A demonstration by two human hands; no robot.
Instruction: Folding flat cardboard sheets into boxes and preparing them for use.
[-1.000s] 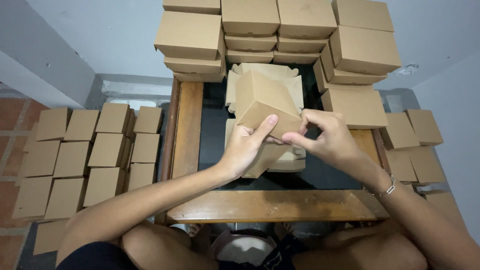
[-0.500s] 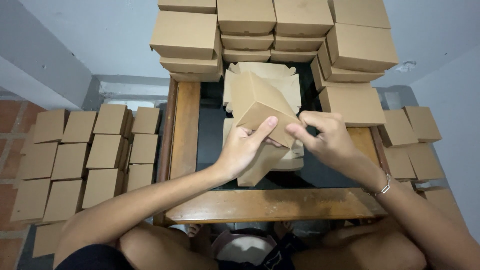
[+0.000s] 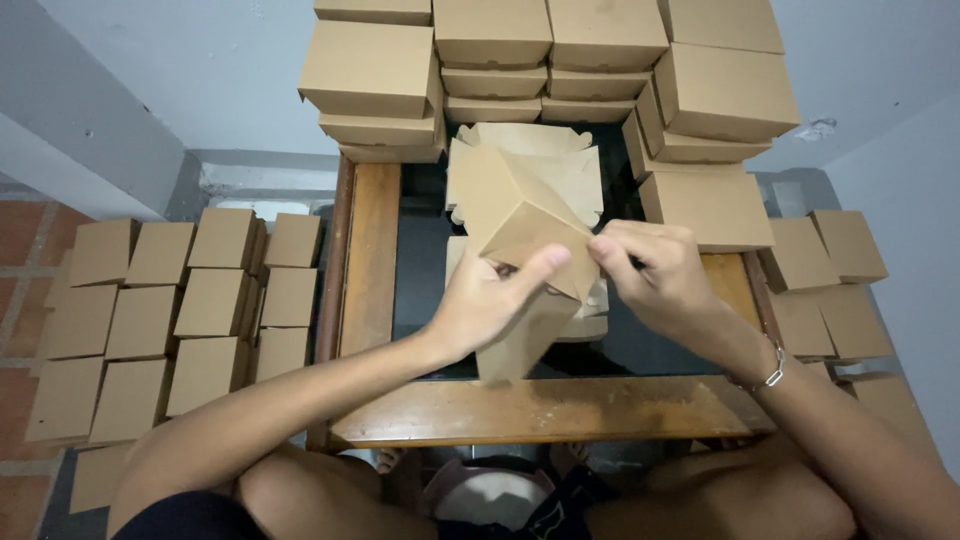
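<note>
One half-folded brown cardboard box point(image 3: 525, 215) is held up over the middle of the surface point(image 3: 540, 410), a wooden-framed table with a dark top, and both hands meet on its near lower corner. The left hand point(image 3: 485, 305) grips it from below and from the left, thumb laid across the front panel and fingers point(image 3: 500, 272) curled behind it, so the box sits closed between thumb and fingers. The right hand point(image 3: 655, 275) comes in from the right, its fingertips pinched shut on the box's edge just beside the left thumb. Below the hands a loose flap of the same box hangs toward the near rail. Behind the box lies one pile of flat unfolded blanks point(image 3: 570, 160), and another flat blank point(image 3: 590, 310) rests under the hands. At the far end stand about ten finished closed boxes point(image 3: 375, 65) in stacks. On the floor to the left, roughly fifteen finished boxes point(image 3: 150, 300) sit in rows; to the right about four more floor boxes point(image 3: 845, 250) show, partly hidden by the right arm.
</note>
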